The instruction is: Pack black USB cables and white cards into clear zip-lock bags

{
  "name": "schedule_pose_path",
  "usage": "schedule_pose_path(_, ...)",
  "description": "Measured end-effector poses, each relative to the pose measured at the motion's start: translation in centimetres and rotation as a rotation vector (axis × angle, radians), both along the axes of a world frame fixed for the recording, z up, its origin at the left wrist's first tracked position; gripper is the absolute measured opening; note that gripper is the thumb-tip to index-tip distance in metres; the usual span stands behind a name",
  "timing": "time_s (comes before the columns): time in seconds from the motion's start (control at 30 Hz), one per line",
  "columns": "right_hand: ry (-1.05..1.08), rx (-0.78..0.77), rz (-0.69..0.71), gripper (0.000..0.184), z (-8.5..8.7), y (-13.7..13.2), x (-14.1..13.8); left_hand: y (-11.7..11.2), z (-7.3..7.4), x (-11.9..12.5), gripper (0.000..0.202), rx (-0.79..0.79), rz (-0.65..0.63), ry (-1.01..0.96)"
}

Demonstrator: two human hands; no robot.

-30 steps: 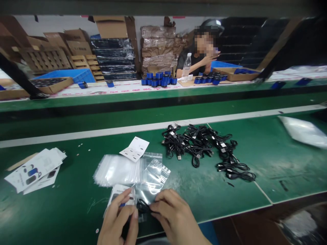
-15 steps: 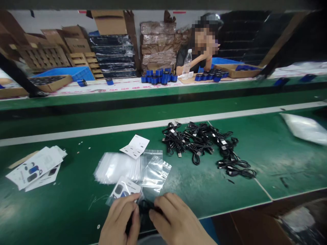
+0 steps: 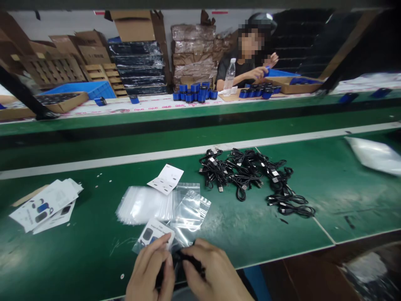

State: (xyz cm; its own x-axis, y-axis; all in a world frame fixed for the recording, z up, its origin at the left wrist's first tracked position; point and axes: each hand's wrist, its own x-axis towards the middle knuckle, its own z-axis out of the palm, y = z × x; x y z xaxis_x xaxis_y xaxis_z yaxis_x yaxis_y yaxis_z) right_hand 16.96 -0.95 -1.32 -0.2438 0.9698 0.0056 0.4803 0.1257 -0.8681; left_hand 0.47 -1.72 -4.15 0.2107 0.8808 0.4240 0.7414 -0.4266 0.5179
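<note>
At the near table edge, my left hand (image 3: 151, 267) is closed on a clear plastic bag with a printed leaflet (image 3: 154, 231) inside. Close beside it, my right hand (image 3: 214, 269) curls its fingers around a bundled black cable (image 3: 196, 264), held at the bag's near end. My fingers hide much of the cable, so I cannot tell how much of it lies inside the bag. Just beyond my hands lies a fanned stack of clear zip bags (image 3: 147, 205), with a folded white leaflet (image 3: 166, 179) resting on its far edge.
Several bundled black USB cables (image 3: 244, 171) lie in a pile right of the bags. More leaflets (image 3: 46, 207) sit at the left, and a white plastic packet (image 3: 374, 154) at the far right. Across the bench, a person (image 3: 238, 69) sits behind blue cylindrical items (image 3: 196, 93) and a bottle (image 3: 230, 77).
My right hand has turned slightly, and more of the black cable shows beneath its fingers. The bag and leaflet shifted a little. Across the bench, the person's hands moved down from the face.
</note>
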Motion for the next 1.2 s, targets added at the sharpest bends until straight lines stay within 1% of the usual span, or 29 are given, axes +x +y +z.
schedule_pose_path(0.07,0.157,-0.117,-0.051,0.027,0.2,0.2,0.3,0.0,0.1,0.0,0.015,-0.038,-0.001,-0.047)
schedule_pose_path(0.13,0.237,-0.205,-0.091,0.027,0.2,0.2,0.3,0.0,0.3,0.2,0.015,-0.082,0.002,-0.086)
schedule_pose_path(0.17,0.246,-0.221,-0.086,0.027,0.2,0.2,0.2,-0.1,0.4,0.2,0.016,-0.103,0.01,-0.104)
schedule_pose_path(0.23,0.219,-0.189,-0.052,0.027,0.3,0.2,-0.1,-0.2,0.7,0.5,0.015,-0.12,0.027,-0.128)
schedule_pose_path(0.27,0.215,-0.169,-0.038,0.026,0.3,0.2,-0.3,-0.3,0.8,0.6,0.015,-0.11,0.029,-0.133)
schedule_pose_path(0.3,0.245,-0.187,-0.039,0.024,0.3,0.2,-0.5,-0.3,0.9,0.7,0.015,-0.09,0.029,-0.137)
schedule_pose_path(0.33,0.321,-0.275,-0.041,0.025,0.2,0.3,-0.6,-0.3,0.9,0.8,0.016,-0.07,0.031,-0.139)
schedule_pose_path(0.43,0.653,-0.72,-0.009,0.04,0.0,0.5,-0.8,-0.4,1.2,1.0,0.017,-0.064,0.069,-0.168)
schedule_pose_path(0.47,0.708,-0.81,0.009,0.044,-0.1,0.6,-0.7,-0.4,1.2,1.0,0.016,-0.081,0.087,-0.178)
schedule_pose_path(0.5,0.699,-0.801,0.016,0.045,-0.1,0.6,-0.8,-0.5,1.3,1.0,0.016,-0.101,0.104,-0.184)
schedule_pose_path(0.53,0.625,-0.699,0.018,0.043,-0.1,0.6,-0.8,-0.5,1.3,1.1,0.016,-0.116,0.115,-0.188)
schedule_pose_path(0.63,0.203,-0.183,0.019,0.032,-0.1,0.3,-1.2,-0.8,0.9,1.2,0.016,-0.121,0.111,-0.186)
schedule_pose_path(0.67,0.078,-0.051,0.025,0.031,-0.1,0.1,-1.4,-0.8,0.7,1.2,0.016,-0.111,0.101,-0.182)
schedule_pose_path(0.7,0.007,0.021,0.022,0.031,-0.1,0.0,-1.5,-0.8,0.6,1.2,0.016,-0.101,0.091,-0.176)
schedule_pose_path(0.73,0.004,0.031,0.005,0.031,-0.2,0.0,-1.6,-0.8,0.5,1.2,0.016,-0.086,0.081,-0.169)
schedule_pose_path(0.77,0.073,-0.022,-0.019,0.029,-0.2,0.1,-1.7,-0.8,0.5,1.1,0.015,-0.067,0.076,-0.158)
schedule_pose_path(0.8,0.216,-0.148,-0.027,0.028,-0.2,0.2,-1.6,-0.7,0.5,1.1,0.015,-0.041,0.074,-0.146)
schedule_pose_path(0.87,0.574,-0.509,-0.004,0.032,-0.2,0.5,-1.3,-0.5,0.7,1.0,0.016,0.023,0.082,-0.121)
schedule_pose_path(0.9,0.72,-0.675,0.017,0.036,-0.2,0.8,-1.2,-0.4,0.8,1.0,0.017,0.058,0.092,-0.111)
schedule_pose_path(0.93,0.814,-0.794,0.036,0.039,-0.2,0.9,-1.0,-0.4,0.9,1.0,0.017,0.087,0.103,-0.107)
schedule_pose_path(0.97,0.864,-0.861,0.049,0.041,-0.1,1.0,-0.9,-0.4,0.8,1.1,0.018,0.106,0.112,-0.112)
schedule_pose_path(1.0,0.858,-0.853,0.048,0.039,0.0,1.1,-0.9,-0.4,0.8,1.2,0.019,0.112,0.119,-0.122)
schedule_pose_path(1.03,0.804,-0.777,0.029,0.035,0.2,1.0,-0.9,-0.5,0.6,1.3,0.019,0.108,0.128,-0.132)
schedule_pose_path(1.07,0.72,-0.663,0.01,0.03,0.4,0.9,-1.0,-0.5,0.4,1.5,0.019,0.093,0.137,-0.139)
schedule_pose_path(1.13,0.488,-0.367,-0.007,0.02,1.1,0.6,-1.0,-0.7,0.0,1.6,0.018,0.06,0.148,-0.144)
schedule_pose_path(1.17,0.389,-0.252,0.019,0.02,1.4,0.5,-0.9,-0.8,-0.1,1.6,0.018,0.05,0.146,-0.143)
schedule_pose_path(1.2,0.335,-0.202,0.076,0.025,1.7,0.4,-0.6,-0.8,-0.2,1.5,0.018,0.047,0.14,-0.142)
